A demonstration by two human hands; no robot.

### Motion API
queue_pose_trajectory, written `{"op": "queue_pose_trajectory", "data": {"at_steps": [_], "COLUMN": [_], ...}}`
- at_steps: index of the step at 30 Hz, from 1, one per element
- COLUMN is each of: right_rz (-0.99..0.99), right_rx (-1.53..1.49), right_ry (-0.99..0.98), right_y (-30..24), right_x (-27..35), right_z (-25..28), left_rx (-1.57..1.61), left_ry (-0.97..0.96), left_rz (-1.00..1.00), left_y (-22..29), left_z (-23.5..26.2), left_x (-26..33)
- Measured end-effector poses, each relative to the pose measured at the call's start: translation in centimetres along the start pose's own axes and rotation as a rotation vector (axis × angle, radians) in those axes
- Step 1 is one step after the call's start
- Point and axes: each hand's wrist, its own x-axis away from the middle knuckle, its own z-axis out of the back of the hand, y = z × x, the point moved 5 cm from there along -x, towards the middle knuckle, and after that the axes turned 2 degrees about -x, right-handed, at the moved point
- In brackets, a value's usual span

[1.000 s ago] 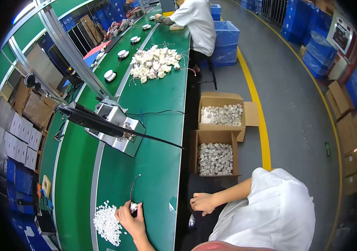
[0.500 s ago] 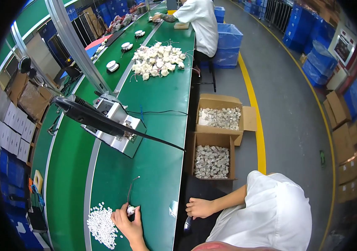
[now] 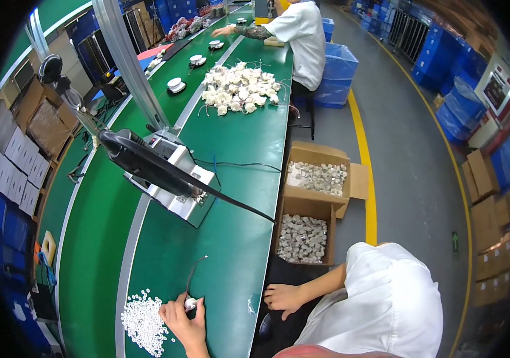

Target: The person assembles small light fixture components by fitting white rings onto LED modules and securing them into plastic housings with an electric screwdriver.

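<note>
On the near part of the green bench, my left hand (image 3: 184, 322) is closed around a small round white part (image 3: 190, 304), held between thumb and fingers. A thin dark wire (image 3: 192, 273) runs up from the part across the bench top. Just left of that hand lies a loose heap of small white rings (image 3: 142, 323). My right hand (image 3: 284, 297) rests on my dark-clothed lap beside the bench edge, its fingers loosely stretched and the thumb apart, with nothing seen in it.
Ahead on the bench stands a metal bench machine (image 3: 177, 179) with a black cable. Beyond it is a pile of white wired parts (image 3: 240, 89). Open cartons of small parts (image 3: 304, 238) sit right of the bench. A co-worker (image 3: 302, 42) sits at the far end.
The view has shifted slightly, so the bench items appear farther right. My right thumb now stands farther from the fingers. The co-worker's arm reaches out farther left. My left hand keeps its hold.
</note>
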Motion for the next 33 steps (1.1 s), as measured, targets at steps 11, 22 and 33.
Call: {"op": "queue_pose_trajectory", "data": {"at_steps": [11, 22, 33], "right_rz": [0.065, 0.148, 0.146], "right_rx": [0.038, -0.028, -0.102], "right_ry": [0.104, 0.045, 0.052], "right_y": [-0.6, 1.5, 2.4], "right_x": [0.0, -1.2, -1.4], "right_z": [-3.1, -1.2, -2.5], "left_rx": [-0.003, -0.011, 0.011], "left_ry": [0.034, 0.026, -0.001], "left_rz": [-0.013, 0.005, -0.001], "left_y": [0.2, -0.2, -0.1], "left_z": [0.1, -0.2, -0.1], "left_x": [-0.3, -0.3, -0.7]}}
